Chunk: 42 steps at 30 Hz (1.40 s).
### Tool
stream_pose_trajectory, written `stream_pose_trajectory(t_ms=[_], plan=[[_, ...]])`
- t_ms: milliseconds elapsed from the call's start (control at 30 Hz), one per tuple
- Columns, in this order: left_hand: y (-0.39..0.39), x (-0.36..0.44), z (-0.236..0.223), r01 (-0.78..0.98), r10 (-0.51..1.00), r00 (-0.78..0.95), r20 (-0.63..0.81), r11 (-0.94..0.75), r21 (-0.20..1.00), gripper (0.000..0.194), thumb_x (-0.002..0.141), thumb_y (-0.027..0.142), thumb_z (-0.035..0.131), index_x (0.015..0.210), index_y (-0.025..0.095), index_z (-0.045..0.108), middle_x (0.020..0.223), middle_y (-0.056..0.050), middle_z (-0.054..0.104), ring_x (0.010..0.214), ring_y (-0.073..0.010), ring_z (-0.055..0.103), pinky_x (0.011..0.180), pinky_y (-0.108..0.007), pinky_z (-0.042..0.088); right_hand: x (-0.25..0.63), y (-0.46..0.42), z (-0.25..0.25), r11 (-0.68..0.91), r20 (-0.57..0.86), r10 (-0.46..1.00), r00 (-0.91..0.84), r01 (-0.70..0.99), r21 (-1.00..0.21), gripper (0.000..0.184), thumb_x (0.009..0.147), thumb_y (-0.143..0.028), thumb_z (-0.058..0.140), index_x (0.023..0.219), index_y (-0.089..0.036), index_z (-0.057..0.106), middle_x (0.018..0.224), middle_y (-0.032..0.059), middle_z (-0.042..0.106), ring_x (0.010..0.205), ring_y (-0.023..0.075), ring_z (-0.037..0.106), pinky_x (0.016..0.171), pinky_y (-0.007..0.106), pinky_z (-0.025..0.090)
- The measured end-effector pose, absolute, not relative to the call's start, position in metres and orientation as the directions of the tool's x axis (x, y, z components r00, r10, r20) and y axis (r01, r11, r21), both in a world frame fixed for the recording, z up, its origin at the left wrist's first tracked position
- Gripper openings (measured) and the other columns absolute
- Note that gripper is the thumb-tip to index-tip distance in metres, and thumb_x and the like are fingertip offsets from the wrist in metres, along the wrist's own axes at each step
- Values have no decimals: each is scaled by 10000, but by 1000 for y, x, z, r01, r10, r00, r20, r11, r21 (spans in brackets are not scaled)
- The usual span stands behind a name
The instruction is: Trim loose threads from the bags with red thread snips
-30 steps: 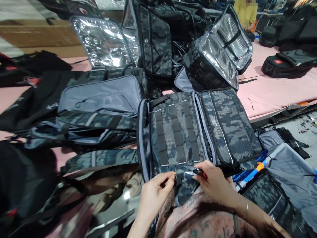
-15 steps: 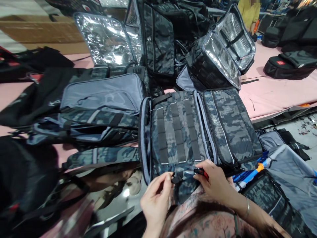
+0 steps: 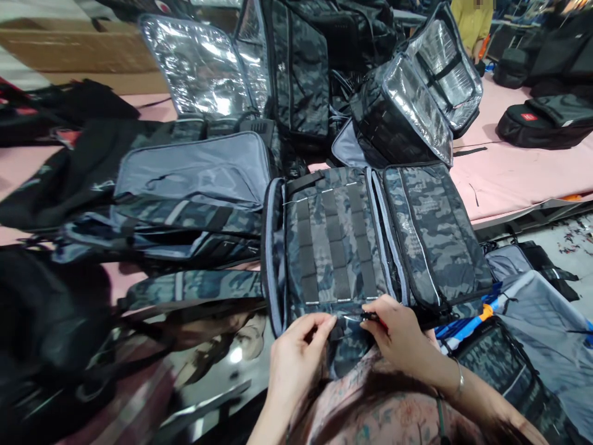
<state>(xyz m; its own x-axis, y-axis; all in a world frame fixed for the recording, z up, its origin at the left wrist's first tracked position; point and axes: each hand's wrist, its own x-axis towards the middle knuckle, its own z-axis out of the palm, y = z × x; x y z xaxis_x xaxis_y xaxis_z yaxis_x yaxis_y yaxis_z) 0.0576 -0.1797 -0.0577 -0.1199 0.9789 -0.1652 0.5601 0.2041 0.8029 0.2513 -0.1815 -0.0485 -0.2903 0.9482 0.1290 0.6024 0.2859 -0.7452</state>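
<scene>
In front of me lies a camouflage backpack [image 3: 324, 241] with dark webbing strips across its panel and its grey-lined zipped sides gaping. At its near edge, my left hand [image 3: 299, 352] has thumb and forefinger pinched together over the fabric; what they hold is too small to make out. My right hand [image 3: 393, 327] is closed around small thread snips [image 3: 370, 317] with red and black parts showing. Their tip points left toward my left fingertips, with a short gap between. Most of the snips is hidden by my fingers.
Grey-lined camouflage bags [image 3: 194, 173] are piled on the left. Behind stand opened bags with silver lining [image 3: 199, 68]. A black bag with a red label [image 3: 528, 120] sits on the pink table [image 3: 500, 179]. More bags [image 3: 504, 377] lie low at right. A person in yellow [image 3: 477, 31] stands far back.
My left hand has moved a little right and up, closer to the snips, its fingertips now over the fabric edge. The right hand stays nearly in place, still holding the snips.
</scene>
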Motion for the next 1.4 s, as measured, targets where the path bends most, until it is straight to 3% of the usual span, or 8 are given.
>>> stream_pose_trajectory(t_ms=[200, 400, 533, 633, 833, 967, 1167, 1400], plan=[[-196, 65, -65, 558, 980, -188, 58, 58, 828, 221, 791, 403, 524, 757, 211, 626, 738, 3, 641, 553, -124, 621, 527, -216, 482, 252, -182, -52, 295, 119, 944, -307, 628, -720, 141, 861, -213, 486, 985, -188, 547, 894, 51, 597, 783, 162, 568, 667, 245, 426], [-206, 75, -74, 626, 912, -276, 305, -70, 777, 171, 814, 280, 524, 665, 198, 539, 611, 10, 529, 594, -130, 540, 601, -256, 455, 253, -182, -51, 330, 124, 928, -352, 620, -712, 126, 874, -211, 465, 958, -191, 557, 866, 44, 597, 748, 156, 569, 644, 241, 417], [-205, 79, -79, 419, 889, -420, 183, 11, 908, 176, 815, 334, 512, 710, 193, 504, 701, 16, 477, 563, -110, 528, 521, -238, 482, 253, -183, -51, 336, 128, 925, -357, 613, -715, 127, 879, -210, 460, 962, -194, 555, 875, 42, 599, 755, 152, 569, 647, 238, 414], [-205, 78, -79, 306, 905, -420, 66, 73, 949, 218, 805, 396, 506, 734, 191, 500, 756, 11, 470, 574, -109, 550, 518, -238, 507, 253, -182, -51, 352, 130, 917, -377, 610, -710, 128, 877, -216, 471, 976, -193, 549, 888, 43, 595, 772, 153, 565, 654, 238, 411], [-203, 72, -67, 263, 922, -376, -95, 205, 943, 296, 787, 478, 492, 762, 185, 522, 666, 20, 523, 531, -131, 599, 539, -245, 503, 250, -176, -44, 426, 93, 871, -482, 647, -633, 127, 891, -235, 459, 966, -191, 551, 878, 40, 582, 798, 159, 544, 651, 240, 387], [-198, 64, -54, 310, 939, -304, -159, 256, 916, 409, 781, 535, 457, 887, 165, 597, 674, -2, 582, 529, -154, 619, 540, -274, 513, 251, -174, -39, 413, 60, 877, -477, 681, -605, 128, 897, -237, 454, 976, -197, 546, 873, 34, 570, 792, 154, 535, 640, 236, 371], [-193, 56, -50, 487, 979, -160, -125, 188, 853, 347, 741, 516, 531, 780, 198, 663, 774, -29, 657, 595, -151, 622, 559, -250, 515, 251, -175, -39, 410, 65, 881, -468, 690, -597, 123, 900, -254, 455, 966, -199, 543, 856, 29, 564, 774, 150, 527, 630, 234, 360], [-198, 56, -55, 700, 984, -63, 167, -76, 710, 211, 810, 368, 494, 758, 205, 618, 722, -14, 624, 599, -127, 565, 557, -218, 453, 247, -175, -34, 456, 53, 859, -509, 715, -529, 99, 894, -254, 462, 936, -201, 534, 859, 25, 561, 741, 147, 531, 588, 237, 347]])
